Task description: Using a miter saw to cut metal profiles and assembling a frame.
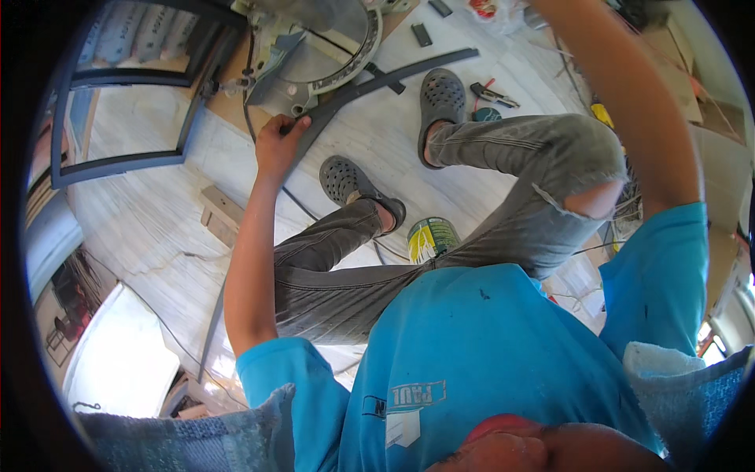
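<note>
My left hand point(281, 148) is closed round a long dark grey strip point(417, 68), its thumb lying on top. The strip runs from under that hand toward the upper right, along the front of a round-based machine that looks like a mitre saw point(334, 75). A short dark piece point(385, 79) crosses beneath the strip. My right arm point(641, 102) reaches up and forward; its hand is cut off by the top edge, beside a clear plastic bag point(494, 14) with something red inside.
A green and yellow tin point(432, 238) stands by my clog-shod feet. Pliers point(494, 96) and a round teal object point(486, 115) lie right of them. Black frames point(118, 167) stand at left, near a wooden block point(222, 214). Small black pieces point(422, 35) and cables lie on the floor.
</note>
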Tool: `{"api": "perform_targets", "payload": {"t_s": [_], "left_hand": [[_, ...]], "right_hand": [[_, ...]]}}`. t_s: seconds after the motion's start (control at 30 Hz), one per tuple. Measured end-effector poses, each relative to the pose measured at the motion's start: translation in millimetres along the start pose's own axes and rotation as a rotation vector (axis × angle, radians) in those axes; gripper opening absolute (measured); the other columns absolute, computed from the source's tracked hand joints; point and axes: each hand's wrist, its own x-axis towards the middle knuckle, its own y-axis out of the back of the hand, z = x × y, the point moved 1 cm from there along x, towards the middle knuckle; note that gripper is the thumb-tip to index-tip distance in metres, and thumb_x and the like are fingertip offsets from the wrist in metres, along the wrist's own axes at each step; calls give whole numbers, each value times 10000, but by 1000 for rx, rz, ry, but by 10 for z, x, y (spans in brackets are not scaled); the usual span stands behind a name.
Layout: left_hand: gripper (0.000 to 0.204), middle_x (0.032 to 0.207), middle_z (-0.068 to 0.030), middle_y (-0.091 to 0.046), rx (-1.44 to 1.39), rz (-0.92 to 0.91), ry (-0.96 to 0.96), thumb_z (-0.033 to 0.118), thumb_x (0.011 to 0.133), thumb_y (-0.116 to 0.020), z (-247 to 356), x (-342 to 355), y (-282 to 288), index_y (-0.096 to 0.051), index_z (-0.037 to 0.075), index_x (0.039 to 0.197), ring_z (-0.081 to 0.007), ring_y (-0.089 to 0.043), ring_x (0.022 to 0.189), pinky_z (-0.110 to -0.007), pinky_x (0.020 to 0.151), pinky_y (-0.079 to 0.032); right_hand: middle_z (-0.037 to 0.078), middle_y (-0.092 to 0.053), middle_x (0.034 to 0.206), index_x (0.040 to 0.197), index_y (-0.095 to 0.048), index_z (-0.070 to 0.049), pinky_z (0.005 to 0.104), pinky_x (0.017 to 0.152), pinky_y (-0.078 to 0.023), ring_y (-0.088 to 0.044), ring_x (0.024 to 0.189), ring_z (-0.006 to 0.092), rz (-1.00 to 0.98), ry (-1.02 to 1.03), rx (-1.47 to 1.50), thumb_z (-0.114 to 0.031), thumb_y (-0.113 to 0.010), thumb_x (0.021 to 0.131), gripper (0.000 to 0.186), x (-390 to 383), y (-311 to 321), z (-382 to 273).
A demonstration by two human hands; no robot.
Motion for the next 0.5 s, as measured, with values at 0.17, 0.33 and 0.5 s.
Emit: {"api": "perform_targets", "payload": {"t_s": [0.17,0.33,0.5], "left_hand": [[451,710,-74,-634,-128,-26,-201,434,846,-810,1050,-644,547,-686,1,855,-161,-575,683,-314,653,-455],[357,696,-6,-581,-174,58,-288,329,864,-830,1890,-1300,950,-665,15,820,-90,-517,679,-261,600,-404],[318,770,-21,-607,-136,103,-427,289,871,-826,2382,-1698,1153,-661,18,848,-99,-539,705,-256,622,-428]], "right_hand": [[117,-678,977,1208,-626,-74,417,807,-530,-672,891,288,-282,73,-72,-310,-714,895,402,-1391,684,-418],[128,-676,953,1188,-633,-85,479,756,-509,-664,891,367,-446,-192,-222,-258,-710,835,400,-2185,1409,-766],[121,-697,936,1149,-668,-77,463,707,-515,-680,849,348,-287,-220,-214,-218,-715,816,364,-2496,1898,-1143]]}}
